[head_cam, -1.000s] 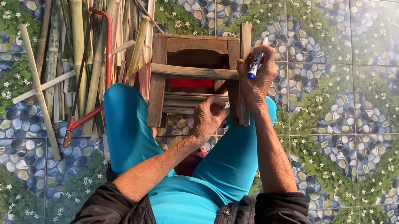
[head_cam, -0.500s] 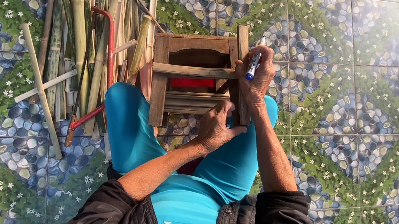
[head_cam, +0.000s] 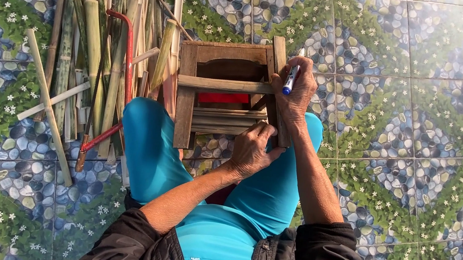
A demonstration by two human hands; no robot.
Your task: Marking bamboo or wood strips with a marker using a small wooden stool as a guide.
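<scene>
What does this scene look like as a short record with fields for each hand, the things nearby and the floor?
Left hand: rests on the near edge of the wooden frame
Right hand: grips a blue marker, tip up, at the frame's right rail
Nearby: bamboo strips piled left of the frame; red-handled tool among them
Floor: pebble-and-leaf patterned tiles

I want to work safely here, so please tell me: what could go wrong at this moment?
1. The right hand holds a blue marker while also gripping the wooden frame; the marker might slip or leave stray ink on the wood.
2. The left hand presses on thin slats that look rough, so splinters are possible.
3. The loose bamboo sticks lie close beside the knee and could roll underfoot.
</scene>
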